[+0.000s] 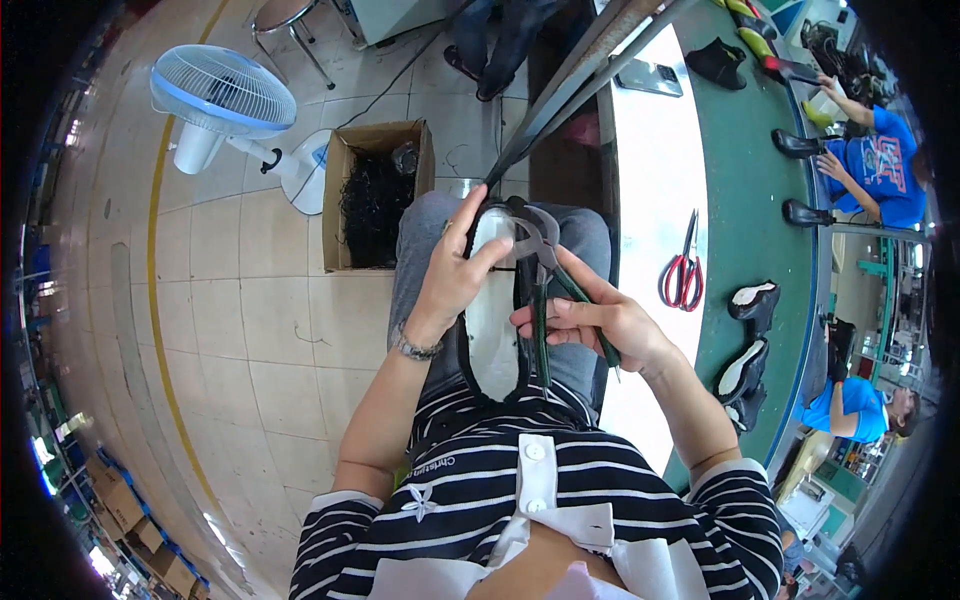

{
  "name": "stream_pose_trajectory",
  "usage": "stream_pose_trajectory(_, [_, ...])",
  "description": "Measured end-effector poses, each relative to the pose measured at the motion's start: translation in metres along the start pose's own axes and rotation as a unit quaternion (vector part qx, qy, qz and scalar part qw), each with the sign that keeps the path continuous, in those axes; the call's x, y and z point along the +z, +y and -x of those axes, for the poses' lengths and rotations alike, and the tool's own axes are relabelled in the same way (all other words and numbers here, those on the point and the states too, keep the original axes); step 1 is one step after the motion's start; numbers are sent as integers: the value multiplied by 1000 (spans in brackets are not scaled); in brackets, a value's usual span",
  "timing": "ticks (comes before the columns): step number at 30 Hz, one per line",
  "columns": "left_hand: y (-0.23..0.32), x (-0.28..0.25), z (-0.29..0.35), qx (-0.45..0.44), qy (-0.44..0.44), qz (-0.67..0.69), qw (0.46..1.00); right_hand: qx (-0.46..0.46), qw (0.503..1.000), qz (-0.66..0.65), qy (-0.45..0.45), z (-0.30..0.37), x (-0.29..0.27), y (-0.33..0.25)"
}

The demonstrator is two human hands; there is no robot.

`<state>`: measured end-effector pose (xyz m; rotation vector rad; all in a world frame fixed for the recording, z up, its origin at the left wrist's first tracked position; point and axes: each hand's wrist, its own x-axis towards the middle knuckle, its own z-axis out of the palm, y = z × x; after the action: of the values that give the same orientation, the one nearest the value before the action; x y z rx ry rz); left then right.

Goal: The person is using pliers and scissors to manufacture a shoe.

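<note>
Shoe [494,340], black with a pale underside turned up, lies lengthwise over the person's lap, its near end against the striped shirt [470,470]. The left hand [456,275] is half curled on the shoe's far left edge, gripping it, thumb over the pale underside. The right hand [625,332] is partly closed around the spread green handles of the pincers [547,256], whose open jaws are at the shoe's far end; whether they touch it I cannot tell.

To the right runs a white desk [640,200], with a phone [648,78] at its far end and red-handled scissors [682,275] nearer. Beyond its right edge is a green desk [725,190], carrying black shoes with pale undersides [742,370] on the near part and another black shoe [716,63] at the far end. Two co-workers in blue [885,165] [860,410] are along its right side.

On the left, a tiled floor [220,330] with a yellow line [153,260] holds a white and blue fan [222,90] and, just beside its base, a cardboard box [427,165] of black scraps [375,205]. A stool [283,14] stands farther off.
</note>
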<state>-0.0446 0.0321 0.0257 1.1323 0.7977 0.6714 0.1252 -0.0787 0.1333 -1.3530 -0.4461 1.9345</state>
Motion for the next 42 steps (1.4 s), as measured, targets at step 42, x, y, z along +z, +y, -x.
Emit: stream_pose_trajectory(42, [2, -7, -13, -9, 47, -53, 997, -303, 679, 633, 215, -26, 21, -30])
